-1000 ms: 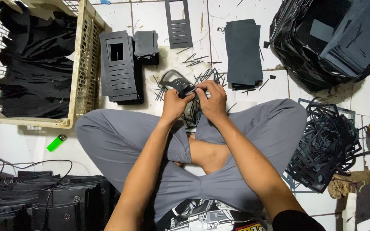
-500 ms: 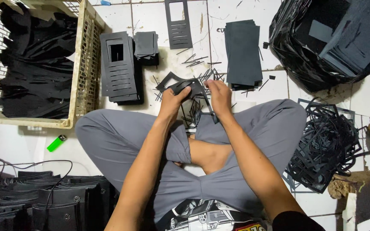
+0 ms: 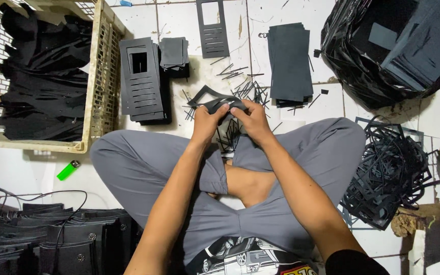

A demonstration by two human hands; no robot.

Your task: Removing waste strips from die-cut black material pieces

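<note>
Two bare hands meet at the centre of the frame, just above the crossed knees of a person in grey trousers (image 3: 301, 153) who sits on the white tiled floor (image 3: 36, 173). The left hand (image 3: 207, 121) and the right hand (image 3: 253, 119) both pinch one thin black die-cut sheet piece (image 3: 211, 98), fingers curled and closed on its lower edge, thumbs on top. The piece sticks out toward the top of the frame with an open, angular frame-like outline; it looks flat, matte and flexible, like cut foam or faux leather, and it is held up off the floor, probably so that its cut-out parts can be worked loose.

Directly beyond the hands lie many loose thin black strips (image 3: 240, 81), scattered as offcuts would fall. To the upper left of the hands sits a neat stack of black rectangular panels with a square window and slots (image 3: 141, 81), and beside it a smaller stack of plain black squares (image 3: 174, 53). A single slotted black panel (image 3: 212, 28) lies at the top centre, and a pile of plain dark rectangular sheets (image 3: 290, 61) at the upper middle right, all within arm's reach.

The cream plastic lattice crate (image 3: 103, 76) at upper left holds a jumble of black pieces. A glossy black plastic bag (image 3: 352, 61) at upper right holds more dark sheets. A tangled heap of black frame-shaped scraps (image 3: 388, 173) lies at right, a small green lighter (image 3: 67, 170) at left, and rows of black stitched pouches (image 3: 52, 239) fill the lower left.
</note>
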